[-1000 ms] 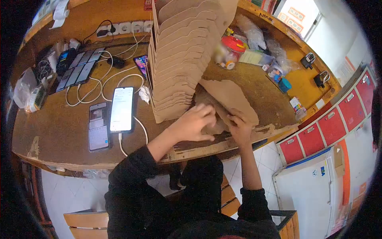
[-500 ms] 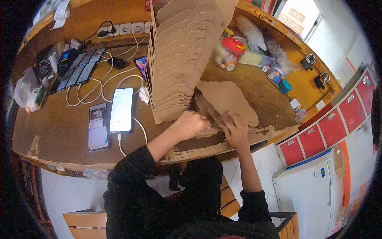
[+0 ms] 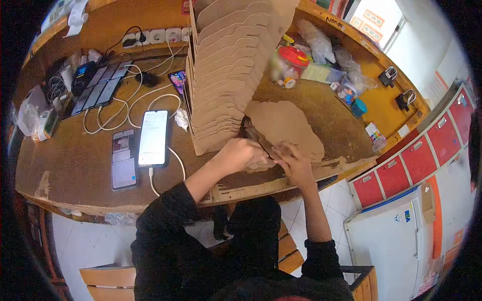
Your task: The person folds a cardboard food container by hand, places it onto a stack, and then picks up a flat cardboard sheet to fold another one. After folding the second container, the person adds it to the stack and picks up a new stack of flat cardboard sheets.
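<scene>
A flat brown cardboard box blank (image 3: 286, 125) lies on the wooden table (image 3: 75, 165) near its front edge. My left hand (image 3: 240, 154) is closed on the blank's folded near-left part. My right hand (image 3: 293, 163) grips and presses its near edge beside the left hand. Right behind the left hand rises a tall stack of folded cardboard boxes (image 3: 226, 70). How the flaps under my fingers are folded is hidden by the hands.
Two phones (image 3: 153, 138) lie left of the stack with white charging cables; more phones (image 3: 98, 88) sit at the back left near a power strip (image 3: 160, 35). A red-lidded jar (image 3: 291, 62) and plastic bags crowd the back right. Red lockers (image 3: 422, 150) stand at right.
Both hands have shifted slightly along the blank's near edge; the left hand closed tighter, and the cardboard sheet now lies flatter and a little farther from me.
</scene>
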